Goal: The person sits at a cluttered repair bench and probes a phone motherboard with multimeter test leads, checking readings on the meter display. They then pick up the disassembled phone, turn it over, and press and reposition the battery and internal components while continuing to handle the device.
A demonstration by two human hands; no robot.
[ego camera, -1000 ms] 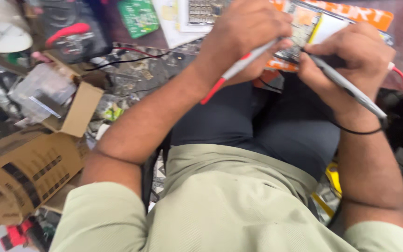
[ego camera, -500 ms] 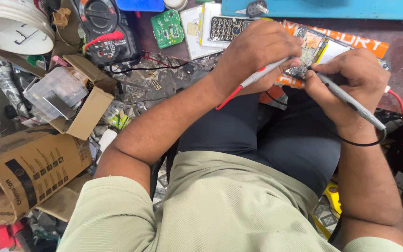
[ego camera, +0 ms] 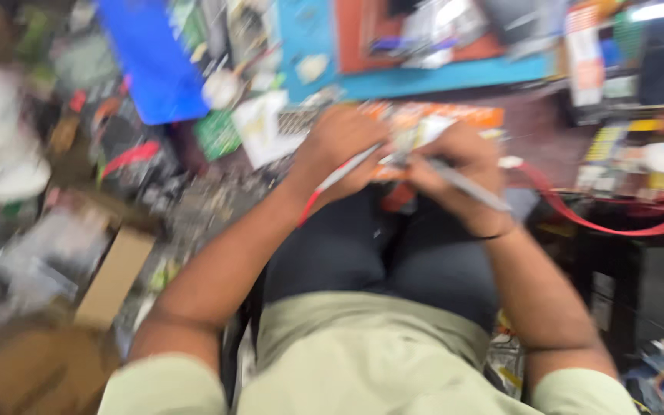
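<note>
- Since the head camera swung up over the last second, the whole view is smeared now and more of the workbench shows: a blue sheet (ego camera: 155,65) at the bench's far left and a teal mat (ego camera: 439,77) along its far edge have come into view.
- Both hands sit just as before, so the probing looks ongoing, nothing put down.
- Left hand (ego camera: 340,150) has its fingers wrapped around a thin probe (ego camera: 340,178), pale shaft with a red tail.
- Right hand (ego camera: 455,157) pinches a slim grey probe (ego camera: 466,184) like a pen.
- Both tips meet on a flat circuit board (ego camera: 416,127) with an orange border, resting on the lap at the bench's near edge.
- Glossy red wire (ego camera: 585,219) curves off right; matte cardboard box (ego camera: 113,277) lies at left.
</note>
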